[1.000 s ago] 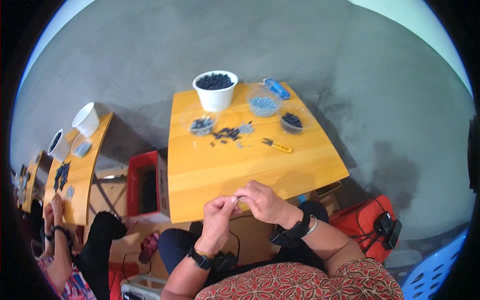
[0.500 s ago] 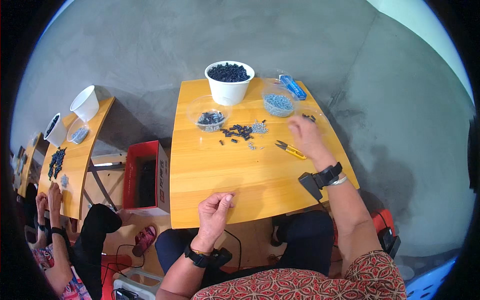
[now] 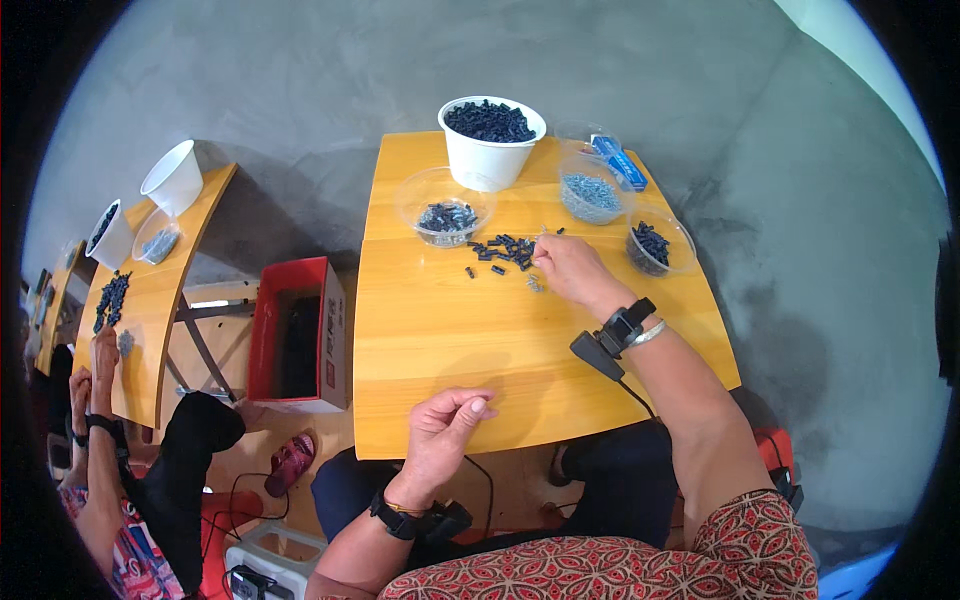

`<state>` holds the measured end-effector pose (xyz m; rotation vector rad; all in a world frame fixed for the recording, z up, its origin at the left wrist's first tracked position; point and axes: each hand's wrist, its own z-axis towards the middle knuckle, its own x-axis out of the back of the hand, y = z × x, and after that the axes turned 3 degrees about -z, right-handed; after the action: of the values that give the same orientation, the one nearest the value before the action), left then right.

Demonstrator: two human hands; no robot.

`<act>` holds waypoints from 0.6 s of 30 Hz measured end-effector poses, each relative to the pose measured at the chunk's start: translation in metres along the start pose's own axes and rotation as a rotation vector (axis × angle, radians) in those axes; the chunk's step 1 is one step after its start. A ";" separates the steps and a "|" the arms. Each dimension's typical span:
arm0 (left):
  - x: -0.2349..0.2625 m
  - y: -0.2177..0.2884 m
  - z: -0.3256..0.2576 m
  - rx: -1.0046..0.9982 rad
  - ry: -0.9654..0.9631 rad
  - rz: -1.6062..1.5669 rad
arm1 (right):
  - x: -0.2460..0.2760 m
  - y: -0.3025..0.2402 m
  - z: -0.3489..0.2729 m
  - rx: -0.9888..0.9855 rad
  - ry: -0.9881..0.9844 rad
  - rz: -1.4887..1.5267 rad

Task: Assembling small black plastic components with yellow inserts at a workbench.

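My right hand [image 3: 574, 268] reaches down to the wooden table [image 3: 440, 345], its fingers bunched at a small pile of silver screws; what they pinch, if anything, is hidden. Several loose screws [image 3: 535, 284] show beside the fingers. Just left of them lies a loose heap of short black tubular pieces [image 3: 506, 250]. Near the table's front edge my left hand [image 3: 446, 425] is closed, thumb pressed on the curled fingers; whatever sits in that pinch cannot be made out. The yellow-handled snips do not show now, the right hand and forearm covering that spot.
A white tub [image 3: 492, 160] of black pieces stands at the back. Clear bowls hold mixed pieces [image 3: 446, 222], silver screws [image 3: 591, 196] and black pieces [image 3: 650, 250]. A blue box [image 3: 620, 163] lies back right. Left are a red box [image 3: 266, 350] and a co-worker's hands [image 3: 100, 365] at another table.
My right hand has moved left, from beside the right-hand bowl to the screw pile. My left hand keeps its closed pose. The whole view has shifted slightly.
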<state>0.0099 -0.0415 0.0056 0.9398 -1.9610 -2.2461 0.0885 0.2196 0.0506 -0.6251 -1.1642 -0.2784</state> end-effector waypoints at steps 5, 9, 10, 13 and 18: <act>-0.001 0.001 0.002 0.003 -0.034 0.010 | -0.013 0.008 0.007 0.013 -0.044 -0.137; 0.002 0.001 0.001 0.026 -0.051 -0.009 | -0.017 0.011 0.005 0.047 -0.042 -0.174; 0.003 0.001 0.001 0.026 -0.058 -0.012 | -0.016 0.011 0.003 0.079 -0.038 -0.147; 0.003 -0.001 0.002 0.009 -0.067 -0.010 | -0.015 0.012 0.001 0.043 -0.051 -0.132; 0.003 -0.001 0.002 0.010 -0.058 -0.015 | -0.005 0.004 -0.002 0.094 0.032 -0.036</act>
<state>0.0069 -0.0406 0.0036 0.9026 -1.9965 -2.2997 0.0897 0.2212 0.0446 -0.5156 -1.1523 -0.2621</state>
